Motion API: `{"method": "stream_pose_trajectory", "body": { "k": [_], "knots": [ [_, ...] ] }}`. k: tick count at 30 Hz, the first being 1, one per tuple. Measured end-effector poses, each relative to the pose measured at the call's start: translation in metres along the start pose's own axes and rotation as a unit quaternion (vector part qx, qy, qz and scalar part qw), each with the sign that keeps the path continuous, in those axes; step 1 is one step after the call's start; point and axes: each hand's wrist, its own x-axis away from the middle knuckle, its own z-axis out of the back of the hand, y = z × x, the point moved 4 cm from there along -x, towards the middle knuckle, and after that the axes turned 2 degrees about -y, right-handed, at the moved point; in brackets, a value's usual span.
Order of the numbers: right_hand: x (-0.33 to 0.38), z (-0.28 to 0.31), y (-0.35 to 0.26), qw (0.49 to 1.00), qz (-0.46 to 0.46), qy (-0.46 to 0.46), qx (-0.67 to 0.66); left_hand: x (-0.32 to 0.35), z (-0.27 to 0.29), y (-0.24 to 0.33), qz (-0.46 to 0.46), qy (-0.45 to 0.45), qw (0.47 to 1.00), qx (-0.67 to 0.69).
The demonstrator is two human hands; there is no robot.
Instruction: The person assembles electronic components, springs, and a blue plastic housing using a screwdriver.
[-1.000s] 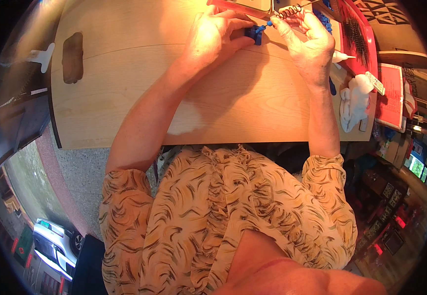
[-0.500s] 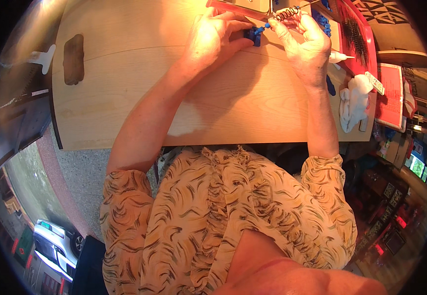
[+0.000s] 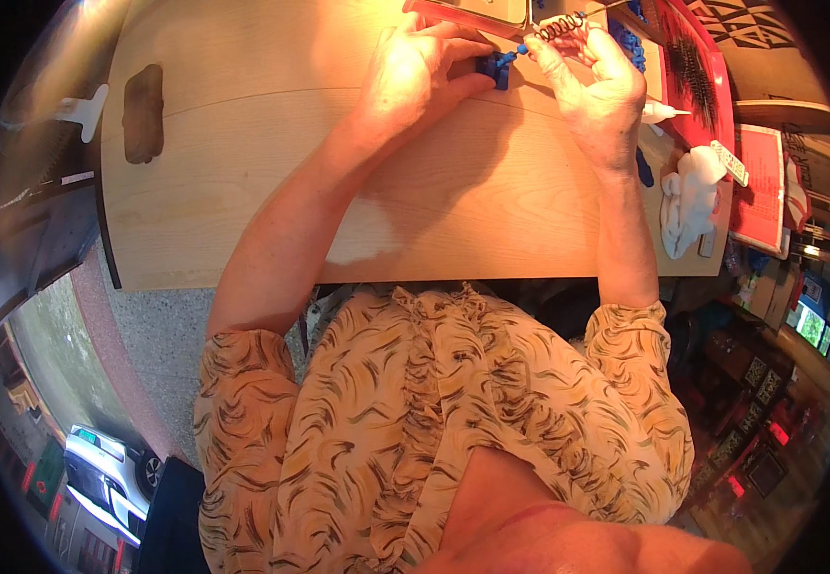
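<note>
At the far side of the table, my left hand (image 3: 410, 81) pinches a small blue piece (image 3: 501, 71) between thumb and fingers. Its exact kind is too small to tell. Just to the right, my right hand (image 3: 601, 100) is closed round a thin rod with a dark coiled spring-like part (image 3: 560, 27). A small blue knob (image 3: 523, 49) shows by the right fingertips, close against the blue piece. Part of the rod is hidden by my right fingers.
A shallow red-edged box (image 3: 477, 19) lies beyond my hands. On the right are blue pieces (image 3: 629, 46), a red tray (image 3: 716, 86) with dark bristles (image 3: 687, 72), a white nozzle (image 3: 662, 112) and a crumpled white cloth (image 3: 690, 201). A dark brown patch (image 3: 144, 113) marks the table's left.
Both hands stay almost in place on the blue piece and the coiled rod. My right hand has shifted very slightly to the right.
</note>
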Motion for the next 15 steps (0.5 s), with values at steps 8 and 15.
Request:
{"method": "stream_pose_trajectory", "body": {
  "k": [8,15],
  "knots": [
    [-0.001,-0.001,-0.002,1.0,0.0,-0.013,0.01,0.002,-0.007,-0.009,0.075,-0.03,0.981,0.174],
    [-0.003,-0.002,-0.005,1.0,0.018,-0.009,-0.013,0.011,-0.03,-0.029,0.191,-0.004,0.79,0.582]
  ]
}}
